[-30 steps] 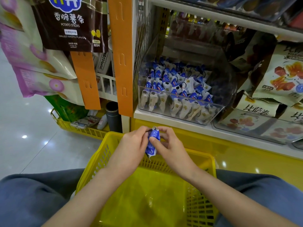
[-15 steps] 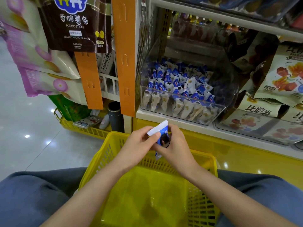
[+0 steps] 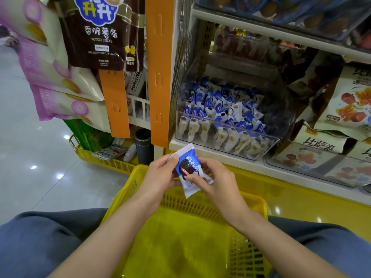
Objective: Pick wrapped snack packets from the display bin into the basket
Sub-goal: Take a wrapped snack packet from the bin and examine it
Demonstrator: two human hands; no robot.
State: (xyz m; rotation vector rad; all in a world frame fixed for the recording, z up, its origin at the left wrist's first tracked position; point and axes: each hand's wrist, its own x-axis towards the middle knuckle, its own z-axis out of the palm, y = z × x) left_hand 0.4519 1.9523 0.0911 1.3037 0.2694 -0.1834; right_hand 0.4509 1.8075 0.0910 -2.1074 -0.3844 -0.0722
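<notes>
We have turned the blue-and-white wrapped snack packet (image 3: 187, 167) face-up; a second ago it showed edge-on. Left hand (image 3: 160, 177) and right hand (image 3: 216, 181) each pinch it over the 12 o'clock rim of the yellow plastic mesh basket (image 3: 249, 255). The clear plastic display bin (image 3: 226, 145) sits at 1 o'clock. We judge that release comes next.

Blue-and-white snack packet (image 3: 187, 169), tilted and picture-side up, is pinched between left hand (image 3: 160, 175) and right hand (image 3: 215, 182), with the yellow basket (image 3: 180, 247) directly below the grip and the packet-filled clear display bin (image 3: 281, 117) beyond it.
</notes>
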